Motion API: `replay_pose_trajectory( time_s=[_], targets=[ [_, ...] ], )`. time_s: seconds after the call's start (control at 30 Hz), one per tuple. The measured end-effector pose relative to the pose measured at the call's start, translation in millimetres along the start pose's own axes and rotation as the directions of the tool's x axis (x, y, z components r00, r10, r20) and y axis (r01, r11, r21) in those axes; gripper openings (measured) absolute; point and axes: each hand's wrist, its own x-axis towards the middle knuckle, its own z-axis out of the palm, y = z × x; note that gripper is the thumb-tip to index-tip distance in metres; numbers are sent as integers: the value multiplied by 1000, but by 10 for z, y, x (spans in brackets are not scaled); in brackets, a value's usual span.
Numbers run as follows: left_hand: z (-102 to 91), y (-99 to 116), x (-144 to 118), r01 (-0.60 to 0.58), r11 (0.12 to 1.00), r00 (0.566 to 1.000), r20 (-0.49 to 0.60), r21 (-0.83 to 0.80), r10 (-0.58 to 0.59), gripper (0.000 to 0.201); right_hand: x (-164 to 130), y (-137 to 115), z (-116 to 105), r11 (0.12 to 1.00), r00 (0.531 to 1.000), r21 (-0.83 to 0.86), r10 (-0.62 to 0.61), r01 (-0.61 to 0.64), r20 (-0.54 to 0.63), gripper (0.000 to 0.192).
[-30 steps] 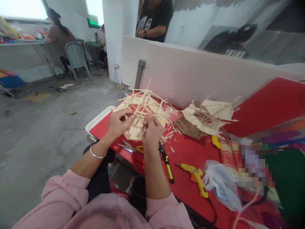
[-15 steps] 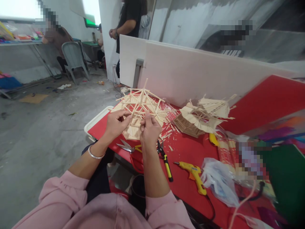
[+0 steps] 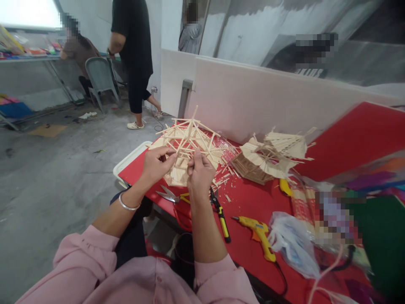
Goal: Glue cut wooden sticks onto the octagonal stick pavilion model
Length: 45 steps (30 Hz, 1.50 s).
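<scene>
A frame of thin wooden sticks [image 3: 190, 137] stands over a flat panel of sticks [image 3: 177, 174] at the near left corner of the red table [image 3: 253, 202]. My left hand [image 3: 156, 164] pinches one stick of the frame from the left. My right hand [image 3: 200, 174] holds another stick of the same frame with raised fingertips, close beside the left. A silver bangle sits on my left wrist.
A second stick model [image 3: 272, 155] lies right of the frame. Scissors [image 3: 169, 196], yellow-handled pliers [image 3: 220, 215], a yellow glue gun [image 3: 261, 234] and a plastic bag [image 3: 292, 245] lie near me. A white partition [image 3: 253, 97] backs the table. A person in black [image 3: 133, 59] walks at the far left.
My hands stay on the stick frame with hardly any movement. The person in black has walked from behind the partition leftward into the open floor.
</scene>
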Motion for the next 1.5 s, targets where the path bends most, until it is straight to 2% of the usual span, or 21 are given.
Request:
replay_pose_trajectory(
  time_s=[1.2,1.37,1.5],
  targets=[
    [7,-11,-4,-2,1000,1000,12,7,2,13,-59,3,-16,1000,999,16,17,-17,35,42],
    [-18,44,-32,7,1000,998,-66,18,-5,13,-245,1,-107,1000,1000,-21,21,-20,18,37],
    [-64,200,-160,-8,999,977,-211,38,16,12,-533,-18,-414,979,997,-193,-65,72,40,38]
  ],
)
